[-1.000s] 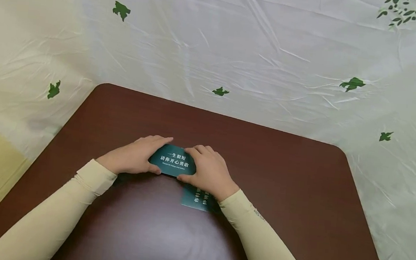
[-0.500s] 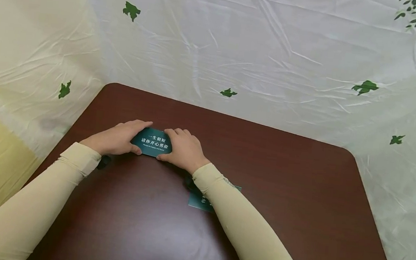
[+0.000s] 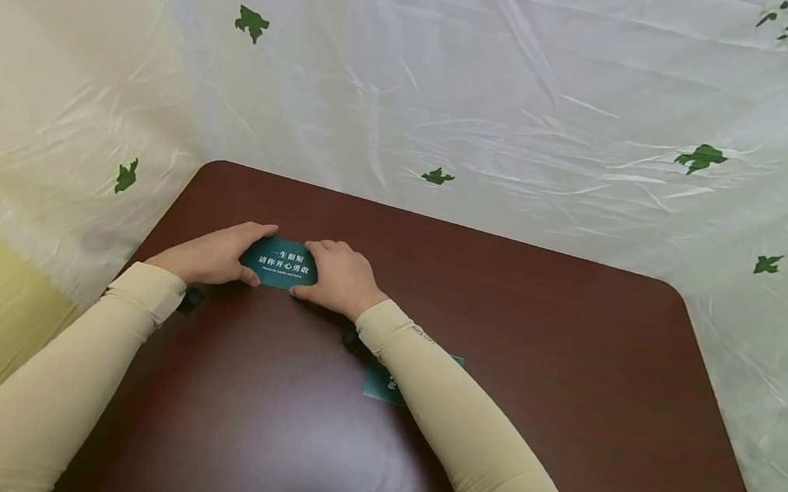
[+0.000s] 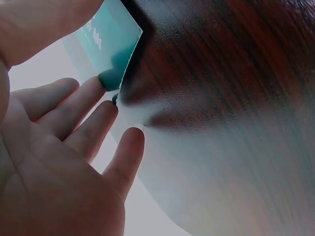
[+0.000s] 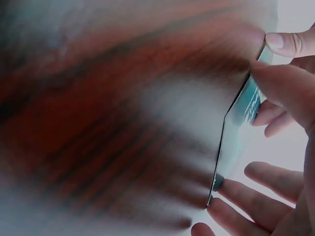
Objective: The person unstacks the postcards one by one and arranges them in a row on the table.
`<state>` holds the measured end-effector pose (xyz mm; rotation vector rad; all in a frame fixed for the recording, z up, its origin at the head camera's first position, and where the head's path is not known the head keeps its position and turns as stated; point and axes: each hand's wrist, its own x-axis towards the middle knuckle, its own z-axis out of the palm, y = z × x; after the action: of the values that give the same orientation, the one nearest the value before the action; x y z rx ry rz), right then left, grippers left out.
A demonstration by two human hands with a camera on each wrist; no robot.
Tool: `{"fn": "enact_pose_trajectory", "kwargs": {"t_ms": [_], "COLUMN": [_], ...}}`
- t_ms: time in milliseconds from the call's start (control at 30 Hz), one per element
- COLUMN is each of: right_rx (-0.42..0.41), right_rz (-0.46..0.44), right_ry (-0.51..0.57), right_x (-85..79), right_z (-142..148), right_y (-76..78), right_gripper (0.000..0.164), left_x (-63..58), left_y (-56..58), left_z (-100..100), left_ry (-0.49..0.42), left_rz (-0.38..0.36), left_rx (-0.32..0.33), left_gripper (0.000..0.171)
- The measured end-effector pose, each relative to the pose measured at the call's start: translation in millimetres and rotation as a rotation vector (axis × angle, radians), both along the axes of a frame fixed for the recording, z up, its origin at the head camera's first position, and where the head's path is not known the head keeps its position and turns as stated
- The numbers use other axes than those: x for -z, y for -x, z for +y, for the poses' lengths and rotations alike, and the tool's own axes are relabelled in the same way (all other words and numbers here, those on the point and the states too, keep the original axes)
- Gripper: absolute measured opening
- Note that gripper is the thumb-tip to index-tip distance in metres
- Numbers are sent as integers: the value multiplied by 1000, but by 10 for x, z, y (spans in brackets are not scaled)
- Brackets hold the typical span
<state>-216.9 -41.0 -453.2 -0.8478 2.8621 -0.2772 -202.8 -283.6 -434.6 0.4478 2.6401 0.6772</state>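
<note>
A teal card (image 3: 280,265) with white Chinese lettering lies flat, close over the brown tabletop, left of the middle in the head view. My left hand (image 3: 213,254) holds its left end, thumb at the near edge and fingers at the far edge. At the other end my right hand (image 3: 343,278) holds it the same way. In the left wrist view, fingertips (image 4: 109,88) meet the edge of the card (image 4: 118,37). The right wrist view shows thumbs and fingers of both hands around the card (image 5: 231,135).
A second teal card (image 3: 380,386) lies on the table (image 3: 546,353), partly hidden under my right sleeve (image 3: 450,407). Small dark objects sit at both wrists. White cloth (image 3: 490,114) with green leaf shapes hangs behind the table's far edge, and yellowish cloth (image 3: 0,329) at left.
Both hands have moved left and away from me with the card between them, then only slightly in the last half second. My right forearm now covers more of the second card.
</note>
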Motion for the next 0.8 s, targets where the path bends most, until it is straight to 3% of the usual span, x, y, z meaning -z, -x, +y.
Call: {"fn": "enact_pose_trajectory", "kwargs": {"t_ms": [267, 533, 667, 800], "right_rx": [3, -10, 4, 26], "right_rz": [5, -22, -56, -52], "right_ry": [-1, 29, 110, 151], "right_x": [-43, -57, -85, -109], "right_z": [11, 99, 327, 690], "right_y": [-82, -141, -181, -327], "right_gripper": [78, 79, 81, 80], "left_x": [-61, -45, -41, -50], "left_y": [-54, -152, -256, -459], "left_z": [39, 78, 146, 350], "left_ry": [10, 7, 20, 16], "left_rz": [-2, -14, 35, 132], "left_rx": [-3, -29, -51, -36], "left_gripper": [96, 98, 100, 95]}}
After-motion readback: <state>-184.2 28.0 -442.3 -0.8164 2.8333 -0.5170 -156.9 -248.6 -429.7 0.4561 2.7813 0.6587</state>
